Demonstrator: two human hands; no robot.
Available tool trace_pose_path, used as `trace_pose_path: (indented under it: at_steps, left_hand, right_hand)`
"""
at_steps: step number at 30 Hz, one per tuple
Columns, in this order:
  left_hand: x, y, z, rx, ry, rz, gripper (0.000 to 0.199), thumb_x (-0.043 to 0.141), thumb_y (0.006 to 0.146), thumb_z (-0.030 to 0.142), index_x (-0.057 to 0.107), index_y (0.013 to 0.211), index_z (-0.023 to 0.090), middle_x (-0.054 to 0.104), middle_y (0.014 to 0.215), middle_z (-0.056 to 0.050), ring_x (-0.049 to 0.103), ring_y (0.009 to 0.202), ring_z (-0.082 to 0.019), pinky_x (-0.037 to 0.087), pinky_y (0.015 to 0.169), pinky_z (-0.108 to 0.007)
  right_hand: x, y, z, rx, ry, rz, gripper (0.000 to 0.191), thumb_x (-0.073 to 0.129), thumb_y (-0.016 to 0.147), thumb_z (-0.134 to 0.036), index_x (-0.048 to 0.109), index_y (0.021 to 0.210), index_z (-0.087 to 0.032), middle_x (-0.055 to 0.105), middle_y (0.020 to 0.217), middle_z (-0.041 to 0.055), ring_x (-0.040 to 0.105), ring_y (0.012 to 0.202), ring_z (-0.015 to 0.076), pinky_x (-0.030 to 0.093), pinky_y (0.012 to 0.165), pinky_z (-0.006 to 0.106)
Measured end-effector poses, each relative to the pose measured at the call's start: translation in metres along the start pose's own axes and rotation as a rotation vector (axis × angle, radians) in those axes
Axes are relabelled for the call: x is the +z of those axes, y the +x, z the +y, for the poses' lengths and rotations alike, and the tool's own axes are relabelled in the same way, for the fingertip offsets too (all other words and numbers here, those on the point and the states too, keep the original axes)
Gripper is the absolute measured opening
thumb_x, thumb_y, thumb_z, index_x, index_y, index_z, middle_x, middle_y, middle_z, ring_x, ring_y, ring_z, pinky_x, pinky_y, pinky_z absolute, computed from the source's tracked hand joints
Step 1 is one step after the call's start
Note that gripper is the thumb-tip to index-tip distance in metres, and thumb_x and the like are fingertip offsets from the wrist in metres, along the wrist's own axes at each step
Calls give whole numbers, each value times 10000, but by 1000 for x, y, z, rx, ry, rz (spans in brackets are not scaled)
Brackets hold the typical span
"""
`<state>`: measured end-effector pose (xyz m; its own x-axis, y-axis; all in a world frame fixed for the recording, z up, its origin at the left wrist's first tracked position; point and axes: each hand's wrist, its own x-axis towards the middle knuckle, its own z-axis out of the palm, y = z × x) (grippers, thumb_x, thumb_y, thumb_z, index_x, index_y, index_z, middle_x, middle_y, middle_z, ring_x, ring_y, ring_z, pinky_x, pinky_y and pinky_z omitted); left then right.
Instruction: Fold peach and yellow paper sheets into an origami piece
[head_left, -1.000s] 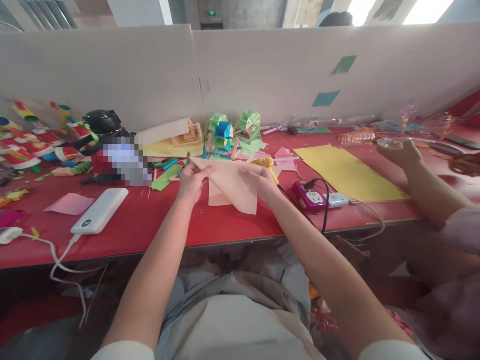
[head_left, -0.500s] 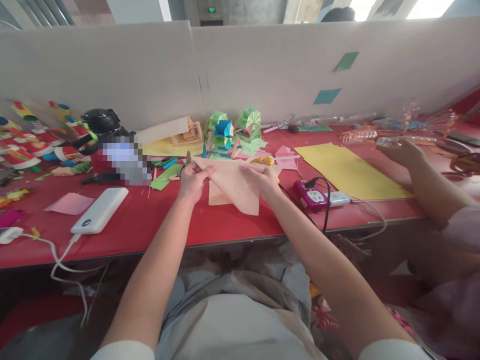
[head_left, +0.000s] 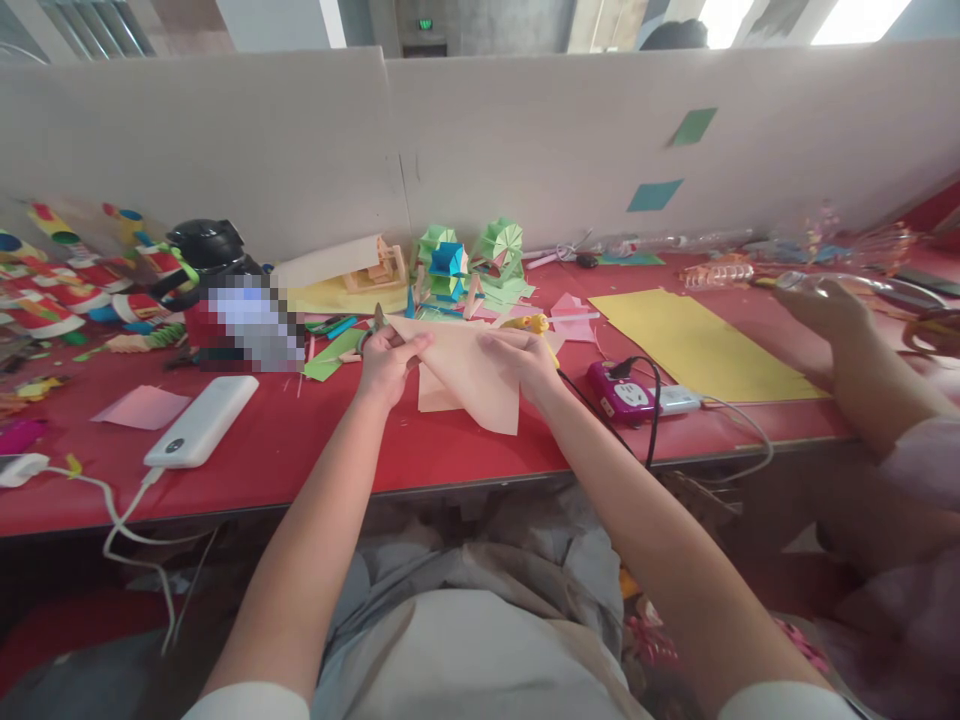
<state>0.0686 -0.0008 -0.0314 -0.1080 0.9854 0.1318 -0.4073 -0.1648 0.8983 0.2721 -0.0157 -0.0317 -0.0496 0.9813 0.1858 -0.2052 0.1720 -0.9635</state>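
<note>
A pale peach sheet of paper (head_left: 476,375) is held between my two hands, just above the red table (head_left: 337,450). It is folded over at a slant, with a loose corner hanging down on the right. My left hand (head_left: 388,368) pinches its left edge, thumb on top. My right hand (head_left: 525,362) pinches the right side the same way. The fingers beneath the paper are hidden. Scissors (head_left: 375,328) show partly behind my left hand. A yellow tool (head_left: 534,323), perhaps a glue gun, lies just beyond my right hand.
Green and blue folded-paper models (head_left: 450,262) stand behind the paper. Left are a white power bank (head_left: 202,422) with cables and a black-lidded bottle (head_left: 206,245). To the right lie a purple power socket (head_left: 621,392) and yellow paper (head_left: 697,345). A co-worker's hand (head_left: 829,310) holds a clear plastic piece.
My hands and the peach paper stay almost still. At the far right, the co-worker's hand has shifted slightly to the right with the clear plastic piece.
</note>
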Motion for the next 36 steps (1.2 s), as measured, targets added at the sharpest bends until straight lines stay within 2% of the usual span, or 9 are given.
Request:
trace_pose_path:
  at_steps: [10,15,22,27,32,36]
  left_hand:
    - [1,-1,0,-7,-5,-3,398,888,499,195,665,827,156,729,833,-30,680,775,-156,536,729,-275]
    - [-1,1,-1,-33,-15,6,369,882,535,247,677,830,162,723,830,-33,680,764,-150,540,717,-264]
    - [-6,8,-3,-16,-22,124,348,858,599,397,661,772,168,705,758,-35,681,687,-154,523,622,-244]
    - [-5,8,-2,6,-41,165,324,845,609,392,663,742,160,694,701,-29,658,622,-137,513,563,-218]
    - [-7,11,-1,61,-64,176,249,827,631,305,685,783,168,732,842,-49,704,801,-169,543,662,-232]
    - [-7,11,1,59,-74,213,261,809,670,348,681,811,170,735,857,-63,715,878,-195,552,706,-256]
  right_hand:
    - [0,0,1,-1,3,5,386,818,628,-476,777,851,-164,723,948,90,665,840,234,514,654,317]
    - [-3,4,7,28,-20,47,406,822,614,-481,778,876,-173,739,902,78,677,835,242,527,667,324]
    - [-2,6,11,55,-47,67,416,835,581,-481,767,855,-175,746,847,74,685,783,236,533,664,333]
    - [-1,5,10,44,-56,63,429,829,589,-490,765,863,-166,746,857,82,685,787,237,535,667,335]
    - [0,4,10,52,-47,64,435,834,575,-492,760,849,-161,743,836,78,683,768,235,530,657,332]
    - [1,3,9,47,-58,58,438,833,570,-497,756,835,-157,741,833,79,678,769,233,528,651,326]
